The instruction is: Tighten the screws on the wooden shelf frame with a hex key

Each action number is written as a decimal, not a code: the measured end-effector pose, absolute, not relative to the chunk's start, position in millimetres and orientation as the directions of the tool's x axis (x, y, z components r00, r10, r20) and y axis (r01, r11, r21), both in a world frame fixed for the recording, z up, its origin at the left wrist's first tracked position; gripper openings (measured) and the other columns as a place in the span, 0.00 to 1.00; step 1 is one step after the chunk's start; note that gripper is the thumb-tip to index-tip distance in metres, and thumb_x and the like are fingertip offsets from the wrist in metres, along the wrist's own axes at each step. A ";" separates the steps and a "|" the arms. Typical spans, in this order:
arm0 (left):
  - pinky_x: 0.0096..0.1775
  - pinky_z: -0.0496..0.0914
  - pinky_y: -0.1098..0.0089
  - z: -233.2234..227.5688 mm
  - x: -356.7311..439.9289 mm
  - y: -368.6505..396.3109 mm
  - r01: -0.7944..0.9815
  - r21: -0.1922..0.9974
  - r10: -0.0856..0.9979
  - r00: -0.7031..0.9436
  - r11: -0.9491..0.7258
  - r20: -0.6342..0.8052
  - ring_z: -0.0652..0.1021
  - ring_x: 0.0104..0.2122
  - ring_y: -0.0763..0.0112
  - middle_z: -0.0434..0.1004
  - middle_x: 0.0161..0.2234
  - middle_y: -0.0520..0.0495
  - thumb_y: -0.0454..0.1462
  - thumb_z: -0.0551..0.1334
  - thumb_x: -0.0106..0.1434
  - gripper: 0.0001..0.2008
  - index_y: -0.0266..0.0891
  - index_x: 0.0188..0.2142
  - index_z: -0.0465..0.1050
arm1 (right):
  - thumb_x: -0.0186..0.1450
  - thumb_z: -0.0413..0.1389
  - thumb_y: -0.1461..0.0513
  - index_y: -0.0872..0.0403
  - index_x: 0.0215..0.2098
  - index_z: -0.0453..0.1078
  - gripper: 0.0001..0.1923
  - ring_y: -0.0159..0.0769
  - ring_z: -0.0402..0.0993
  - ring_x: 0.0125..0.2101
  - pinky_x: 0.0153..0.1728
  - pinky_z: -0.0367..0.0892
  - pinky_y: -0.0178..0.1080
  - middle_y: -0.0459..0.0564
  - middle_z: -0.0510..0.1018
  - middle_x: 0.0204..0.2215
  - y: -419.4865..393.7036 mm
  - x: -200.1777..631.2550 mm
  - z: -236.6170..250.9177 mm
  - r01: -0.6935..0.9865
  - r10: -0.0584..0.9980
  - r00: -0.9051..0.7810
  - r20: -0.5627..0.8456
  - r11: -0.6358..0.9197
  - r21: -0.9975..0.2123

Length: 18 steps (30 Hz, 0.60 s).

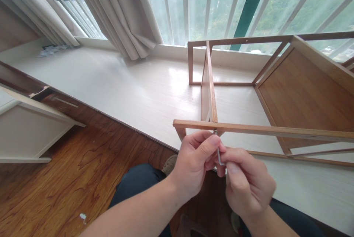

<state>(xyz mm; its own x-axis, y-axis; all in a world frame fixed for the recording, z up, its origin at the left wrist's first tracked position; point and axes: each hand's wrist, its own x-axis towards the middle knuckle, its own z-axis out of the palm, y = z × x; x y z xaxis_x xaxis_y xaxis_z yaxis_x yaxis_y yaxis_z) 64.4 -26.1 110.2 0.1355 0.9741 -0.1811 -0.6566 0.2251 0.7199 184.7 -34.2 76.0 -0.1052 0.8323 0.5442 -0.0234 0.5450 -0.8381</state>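
Note:
A wooden shelf frame (249,130) lies on its side on the pale window ledge, its near rail level with my hands. Against that rail a screw (215,132) shows, with a small L-shaped hex key (219,155) running down from it. My left hand (193,159) is closed around the upper part of the key, thumb and fingers pinching near the screw. My right hand (246,181) is closed at the key's bent lower end. Fingers hide part of the key, and I cannot tell how deep the screw sits.
The window ledge (116,85) runs along barred windows. Grey curtains (116,11) hang at the left. White scraps (52,50) lie at the ledge's far left end. A white piece of furniture (33,130) stands on the wooden floor (83,170), where a small white scrap (82,217) lies.

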 end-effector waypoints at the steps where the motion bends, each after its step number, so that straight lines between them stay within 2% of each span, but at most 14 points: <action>1: 0.19 0.53 0.77 110.4 64.4 -26.0 -0.658 0.719 0.975 0.135 0.223 -0.179 0.69 0.16 0.81 0.69 0.18 0.53 0.47 0.71 0.62 0.19 0.34 0.26 0.74 | 0.70 0.51 0.69 0.52 0.40 0.74 0.11 0.32 0.73 0.25 0.27 0.70 0.35 0.44 0.72 0.25 -33.9 184.7 76.3 -0.020 0.831 -0.107 0.546 0.547 -0.837; 7: 0.20 0.53 0.77 111.4 63.6 -26.8 -0.657 0.721 0.976 0.145 0.220 -0.165 0.70 0.16 0.80 0.70 0.18 0.53 0.47 0.70 0.63 0.18 0.35 0.27 0.75 | 0.71 0.52 0.67 0.53 0.42 0.75 0.10 0.33 0.71 0.26 0.29 0.70 0.37 0.46 0.72 0.26 -35.0 185.3 72.9 -0.052 0.828 -0.102 0.551 0.549 -0.834; 10: 0.20 0.53 0.76 111.6 63.4 -27.3 -0.653 0.726 0.976 0.144 0.217 -0.162 0.70 0.16 0.80 0.69 0.17 0.53 0.47 0.70 0.64 0.18 0.35 0.27 0.75 | 0.71 0.53 0.65 0.53 0.43 0.76 0.09 0.37 0.75 0.29 0.31 0.72 0.40 0.46 0.72 0.26 -35.2 185.0 70.2 -0.077 0.822 -0.096 0.561 0.556 -0.827; 18: 0.21 0.55 0.76 113.4 65.3 -27.8 -0.661 0.721 0.977 0.130 0.210 -0.166 0.66 0.16 0.80 0.59 0.15 0.58 0.48 0.70 0.64 0.19 0.35 0.27 0.75 | 0.70 0.55 0.61 0.54 0.43 0.76 0.09 0.40 0.78 0.32 0.34 0.74 0.41 0.47 0.72 0.26 -36.4 186.4 66.3 -0.073 0.808 -0.087 0.582 0.578 -0.813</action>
